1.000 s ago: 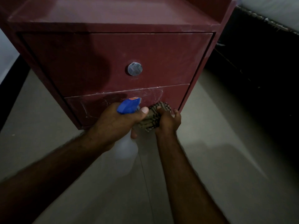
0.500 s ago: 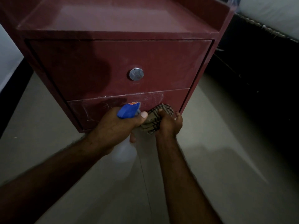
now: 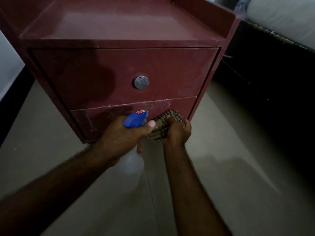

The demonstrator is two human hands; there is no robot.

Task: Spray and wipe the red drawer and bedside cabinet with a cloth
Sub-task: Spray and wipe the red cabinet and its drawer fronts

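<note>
A red bedside cabinet point(image 3: 122, 23) fills the upper view, with its red drawer point(image 3: 95, 75) closed and a round metal knob point(image 3: 141, 82) at its middle. Below the drawer is a scratched red lower panel point(image 3: 95, 118). My left hand point(image 3: 119, 138) grips a spray bottle with a blue head point(image 3: 135, 119) and a pale body, its nozzle close to that panel. My right hand point(image 3: 177, 132) holds a bunched checked cloth point(image 3: 162, 126) against the panel's right end.
A dark bed frame point(image 3: 265, 86) with a white mattress point(image 3: 281, 17) stands right of the cabinet. Pale tiled floor point(image 3: 238, 167) spreads below and to both sides. A white wall with a dark skirting point(image 3: 12, 106) runs along the left.
The view has tilted up, so more of the cabinet's top shows. Both hands stay at the lower panel, and the cloth has barely shifted.
</note>
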